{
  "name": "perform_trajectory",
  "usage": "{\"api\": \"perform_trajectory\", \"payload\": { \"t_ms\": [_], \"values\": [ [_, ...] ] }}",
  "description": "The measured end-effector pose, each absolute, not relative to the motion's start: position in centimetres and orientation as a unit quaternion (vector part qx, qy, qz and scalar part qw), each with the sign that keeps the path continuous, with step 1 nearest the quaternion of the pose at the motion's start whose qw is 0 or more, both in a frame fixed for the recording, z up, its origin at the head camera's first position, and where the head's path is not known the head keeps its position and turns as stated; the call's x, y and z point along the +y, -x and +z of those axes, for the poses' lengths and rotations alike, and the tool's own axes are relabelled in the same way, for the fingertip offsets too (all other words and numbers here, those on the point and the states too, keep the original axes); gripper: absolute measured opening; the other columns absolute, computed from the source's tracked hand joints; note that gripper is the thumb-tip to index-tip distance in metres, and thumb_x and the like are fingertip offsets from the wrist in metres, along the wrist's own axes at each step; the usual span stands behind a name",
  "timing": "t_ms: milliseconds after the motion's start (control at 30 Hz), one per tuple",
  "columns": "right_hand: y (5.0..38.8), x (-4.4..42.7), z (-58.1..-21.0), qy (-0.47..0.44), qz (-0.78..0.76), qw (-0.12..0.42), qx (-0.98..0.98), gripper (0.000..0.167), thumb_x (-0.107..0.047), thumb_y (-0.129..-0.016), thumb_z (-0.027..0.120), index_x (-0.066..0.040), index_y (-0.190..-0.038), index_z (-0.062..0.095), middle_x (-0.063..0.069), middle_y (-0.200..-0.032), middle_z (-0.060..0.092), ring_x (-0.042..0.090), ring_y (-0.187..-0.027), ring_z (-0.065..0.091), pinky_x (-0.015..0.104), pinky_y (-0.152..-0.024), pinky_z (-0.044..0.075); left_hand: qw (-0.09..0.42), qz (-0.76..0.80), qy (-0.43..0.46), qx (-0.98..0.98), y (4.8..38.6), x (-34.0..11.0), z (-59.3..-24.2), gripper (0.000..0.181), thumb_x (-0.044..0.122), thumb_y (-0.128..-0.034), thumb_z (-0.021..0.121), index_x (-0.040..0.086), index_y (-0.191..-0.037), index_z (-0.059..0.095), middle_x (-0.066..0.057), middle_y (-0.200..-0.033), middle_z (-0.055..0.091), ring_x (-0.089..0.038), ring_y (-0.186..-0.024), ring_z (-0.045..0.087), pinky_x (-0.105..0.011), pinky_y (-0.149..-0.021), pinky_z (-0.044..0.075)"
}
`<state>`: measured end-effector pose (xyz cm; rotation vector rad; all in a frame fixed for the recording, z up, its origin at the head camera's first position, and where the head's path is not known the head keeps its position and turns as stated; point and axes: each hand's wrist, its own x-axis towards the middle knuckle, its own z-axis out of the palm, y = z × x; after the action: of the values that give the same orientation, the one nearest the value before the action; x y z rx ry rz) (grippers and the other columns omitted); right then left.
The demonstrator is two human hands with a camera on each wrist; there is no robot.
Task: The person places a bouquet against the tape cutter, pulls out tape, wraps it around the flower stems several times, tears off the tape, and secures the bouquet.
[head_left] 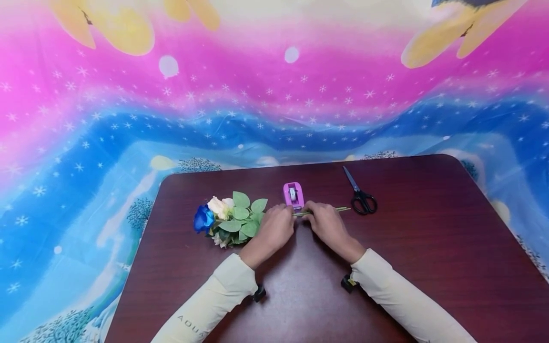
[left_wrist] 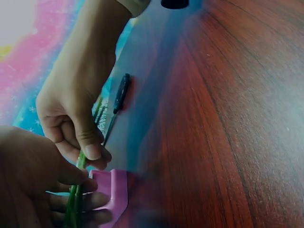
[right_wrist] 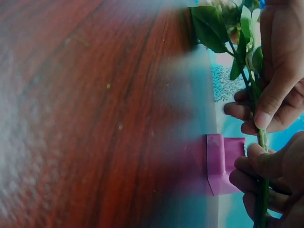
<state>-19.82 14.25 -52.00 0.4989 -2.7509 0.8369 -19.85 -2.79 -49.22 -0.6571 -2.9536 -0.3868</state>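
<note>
A bunch of artificial flowers, with a blue rose (head_left: 203, 218), a cream rose (head_left: 220, 207) and green leaves (head_left: 241, 213), lies to the left in the head view. My left hand (head_left: 276, 227) grips its green stems (right_wrist: 261, 137) below the leaves. Close beside it, my right hand (head_left: 328, 226) pinches the same stems between thumb and fingers, and the stem ends stick out to its right. Just beyond both hands stands a pink tape dispenser (head_left: 293, 194) with a roll of tape in it. The hands partly hide the dispenser's near end.
Scissors (head_left: 363, 202) with black handles lie right of the hands on the dark reddish wooden table (head_left: 429, 247). Behind the table hangs a pink and blue patterned cloth (head_left: 257, 90). A small black device (head_left: 259, 293) sits at the left wrist.
</note>
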Motion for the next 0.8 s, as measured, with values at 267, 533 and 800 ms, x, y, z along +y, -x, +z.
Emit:
{"api": "perform_trajectory", "payload": {
  "t_ms": [267,533,800],
  "values": [
    [20.00,14.19,-52.14,-0.173,0.291,0.108,-0.935,0.009,-0.009,-0.090,0.077,-0.014,-0.094,0.071,0.005,-0.088,0.077,0.023,-0.080,0.073,0.041,-0.071,0.058,0.033,-0.150,0.198,-0.968,20.16,-2.79,-49.60,0.009,0.017,-0.0935,0.073,0.009,-0.091,0.070,-0.006,-0.077,0.073,-0.029,-0.068,0.070,-0.040,-0.057,0.052],
    [20.08,14.29,-52.44,-0.177,0.296,0.100,-0.933,0.009,-0.011,-0.091,0.077,-0.015,-0.095,0.070,0.003,-0.089,0.078,0.021,-0.076,0.072,0.038,-0.066,0.056,-0.010,-0.265,0.191,-0.945,20.21,-3.12,-50.08,0.004,0.007,-0.0948,0.069,0.006,-0.098,0.070,-0.007,-0.085,0.075,-0.027,-0.078,0.071,-0.040,-0.069,0.056],
    [19.85,14.11,-52.56,-0.175,0.302,0.063,-0.935,0.010,-0.008,-0.092,0.075,-0.015,-0.097,0.070,0.006,-0.105,0.079,0.016,-0.074,0.069,0.033,-0.064,0.053,-0.034,-0.258,0.204,-0.944,19.98,-3.28,-49.91,0.008,0.002,-0.0919,0.069,0.006,-0.098,0.066,-0.008,-0.084,0.072,-0.027,-0.076,0.071,-0.036,-0.062,0.055]
  ]
}}
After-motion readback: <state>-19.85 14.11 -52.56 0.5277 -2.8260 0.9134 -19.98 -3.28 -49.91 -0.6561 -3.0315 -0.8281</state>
